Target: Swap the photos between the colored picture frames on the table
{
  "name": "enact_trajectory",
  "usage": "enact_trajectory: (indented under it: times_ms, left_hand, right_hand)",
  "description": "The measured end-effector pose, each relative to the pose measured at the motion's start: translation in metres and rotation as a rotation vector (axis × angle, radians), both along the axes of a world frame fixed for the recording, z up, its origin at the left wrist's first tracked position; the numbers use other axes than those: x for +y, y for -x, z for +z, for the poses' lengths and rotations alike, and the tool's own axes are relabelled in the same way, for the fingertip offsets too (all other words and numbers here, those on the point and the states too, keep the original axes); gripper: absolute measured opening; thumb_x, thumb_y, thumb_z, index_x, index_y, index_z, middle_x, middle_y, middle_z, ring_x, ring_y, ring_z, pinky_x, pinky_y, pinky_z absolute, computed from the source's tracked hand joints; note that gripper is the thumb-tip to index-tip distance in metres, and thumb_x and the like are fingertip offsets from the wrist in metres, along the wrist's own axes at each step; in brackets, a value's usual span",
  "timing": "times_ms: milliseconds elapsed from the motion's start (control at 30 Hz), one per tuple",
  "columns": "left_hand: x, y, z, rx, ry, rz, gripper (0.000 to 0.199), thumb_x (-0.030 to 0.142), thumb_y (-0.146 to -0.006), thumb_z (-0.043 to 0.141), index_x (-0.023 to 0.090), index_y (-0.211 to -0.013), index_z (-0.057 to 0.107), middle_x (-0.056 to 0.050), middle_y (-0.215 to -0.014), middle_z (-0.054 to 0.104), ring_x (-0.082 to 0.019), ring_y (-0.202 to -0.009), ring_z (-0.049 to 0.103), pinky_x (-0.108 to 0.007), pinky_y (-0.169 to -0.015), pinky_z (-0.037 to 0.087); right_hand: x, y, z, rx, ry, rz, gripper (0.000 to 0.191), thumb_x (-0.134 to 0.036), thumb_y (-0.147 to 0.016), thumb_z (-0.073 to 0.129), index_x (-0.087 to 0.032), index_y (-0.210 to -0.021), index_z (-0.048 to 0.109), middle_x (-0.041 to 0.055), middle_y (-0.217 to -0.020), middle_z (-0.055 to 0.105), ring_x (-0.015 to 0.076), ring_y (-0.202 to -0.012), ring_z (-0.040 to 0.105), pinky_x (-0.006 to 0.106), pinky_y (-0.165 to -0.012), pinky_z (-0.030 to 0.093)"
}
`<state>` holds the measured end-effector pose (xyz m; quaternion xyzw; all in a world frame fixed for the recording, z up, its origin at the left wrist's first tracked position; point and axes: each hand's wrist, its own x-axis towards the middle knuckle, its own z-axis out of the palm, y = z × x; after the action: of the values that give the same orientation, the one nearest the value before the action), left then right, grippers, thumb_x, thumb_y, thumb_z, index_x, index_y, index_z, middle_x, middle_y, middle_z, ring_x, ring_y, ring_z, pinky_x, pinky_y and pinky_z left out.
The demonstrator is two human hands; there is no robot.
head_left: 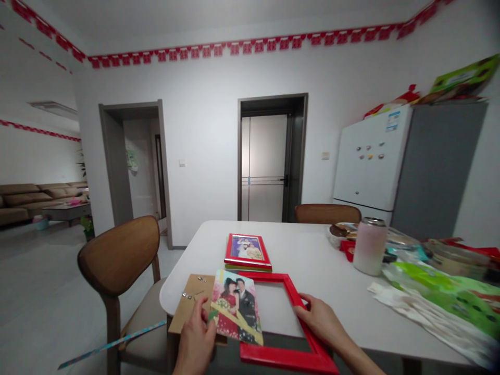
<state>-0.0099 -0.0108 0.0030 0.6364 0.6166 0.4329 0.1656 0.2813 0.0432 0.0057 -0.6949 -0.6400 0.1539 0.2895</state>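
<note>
My left hand (198, 333) is closed on a photo print (238, 307) showing a couple, one in red and one in a dark suit. Under that hand, at the table's near left corner, lies a brown backing board (185, 304) with metal clips; whether the fingers also grip it I cannot tell. My right hand (318, 320) grips the right side of a red picture frame (289, 357), which is tilted over the table's front edge. The print overlaps the frame's left side and hides part of it. Just beyond lies a stack of framed photos (248, 250), the top one red-rimmed.
On the right of the white table (312, 250) stand a pink bottle (370, 245), white gloves (425, 312), a green packet (449, 291) and food containers (455, 260). A brown chair (125, 260) stands at the left, with a patterned strip (113, 344) across its seat. Behind is a fridge (367, 156).
</note>
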Motion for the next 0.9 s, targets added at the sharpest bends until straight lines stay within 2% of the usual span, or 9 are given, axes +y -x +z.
enact_trajectory:
  times_ms: [100,267,400,500,600,667,767,833,900]
  left_hand:
    - [0.000,0.001,-0.003,0.104,0.051,-0.010,0.038,0.013,-0.071,0.038,0.014,-0.108,0.044,0.000,-0.067,0.055,-0.016,-0.063,0.055,-0.024,-0.059,0.039]
    - [-0.006,-0.004,0.010,0.230,0.003,-0.025,0.033,0.016,-0.072,0.038,0.015,-0.103,0.049,-0.007,-0.087,0.059,-0.018,-0.081,0.056,-0.027,-0.069,0.041]
    - [-0.012,-0.012,0.011,0.306,-0.118,-0.195,0.044,0.015,-0.067,0.042,0.014,-0.110,0.047,-0.010,-0.111,0.052,-0.020,-0.106,0.044,-0.033,-0.092,0.033]
    - [-0.014,-0.018,0.007,0.342,-0.088,-0.321,0.057,0.014,-0.061,0.045,0.016,-0.118,0.042,-0.009,-0.125,0.042,-0.021,-0.117,0.034,-0.037,-0.099,0.026]
    - [-0.012,-0.022,0.004,0.375,-0.027,-0.377,0.066,0.011,-0.055,0.047,0.016,-0.121,0.040,-0.009,-0.130,0.036,-0.023,-0.121,0.027,-0.040,-0.101,0.021]
    - [-0.009,-0.026,0.002,0.414,-0.032,-0.393,0.069,0.008,-0.052,0.046,0.016,-0.120,0.041,-0.009,-0.132,0.033,-0.024,-0.122,0.024,-0.043,-0.102,0.018]
    - [-0.001,-0.032,-0.004,0.482,-0.068,-0.421,0.068,0.005,-0.053,0.044,0.014,-0.120,0.041,-0.010,-0.131,0.033,-0.024,-0.122,0.025,-0.045,-0.101,0.019]
    - [0.006,-0.035,-0.007,0.492,-0.088,-0.423,0.062,0.005,-0.058,0.041,0.011,-0.120,0.041,-0.012,-0.130,0.035,-0.024,-0.121,0.028,-0.044,-0.099,0.023]
    - [0.012,-0.035,-0.006,0.422,-0.135,-0.397,0.056,0.004,-0.063,0.036,0.010,-0.119,0.042,-0.013,-0.128,0.038,-0.022,-0.119,0.031,-0.042,-0.097,0.028]
  right_hand:
    - [-0.004,0.004,0.003,-0.094,0.009,0.002,0.044,-0.029,-0.068,0.040,-0.011,-0.103,0.057,0.0101,-0.078,0.066,0.0201,-0.072,0.060,0.025,-0.062,0.039]
    - [-0.005,0.005,0.001,-0.162,0.008,0.012,0.043,-0.031,-0.070,0.037,-0.012,-0.103,0.057,0.0113,-0.083,0.066,0.0209,-0.075,0.060,0.026,-0.065,0.040]
    - [-0.004,0.003,-0.002,-0.190,-0.046,0.008,0.041,-0.031,-0.069,0.039,-0.011,-0.100,0.058,0.0131,-0.090,0.064,0.0223,-0.081,0.058,0.029,-0.071,0.040]
    - [-0.006,0.010,0.000,-0.147,-0.196,0.009,0.040,-0.029,-0.068,0.041,-0.010,-0.099,0.059,0.0140,-0.094,0.061,0.0223,-0.087,0.056,0.030,-0.079,0.038]
    - [-0.009,0.032,0.000,0.076,-0.222,0.091,0.041,-0.030,-0.068,0.042,-0.010,-0.100,0.057,0.0098,-0.087,0.063,0.0175,-0.075,0.058,0.027,-0.072,0.041]
    - [-0.008,0.052,-0.003,0.291,-0.093,0.138,0.046,-0.029,-0.068,0.043,-0.009,-0.109,0.051,0.0042,-0.070,0.063,0.0138,-0.056,0.056,0.024,-0.056,0.042]
    - [-0.002,0.083,-0.005,0.593,0.108,0.160,0.061,-0.021,-0.063,0.046,-0.003,-0.121,0.034,-0.0071,-0.043,0.049,0.0093,-0.035,0.043,0.020,-0.037,0.030]
    - [0.001,0.099,0.001,0.770,0.106,0.170,0.065,-0.014,-0.060,0.048,-0.003,-0.122,0.030,-0.0115,-0.039,0.040,0.0066,-0.033,0.036,0.017,-0.035,0.025]
    - [0.001,0.112,0.016,0.942,0.024,0.192,0.064,-0.014,-0.060,0.051,-0.007,-0.121,0.031,-0.0117,-0.042,0.040,0.0053,-0.036,0.037,0.016,-0.037,0.027]
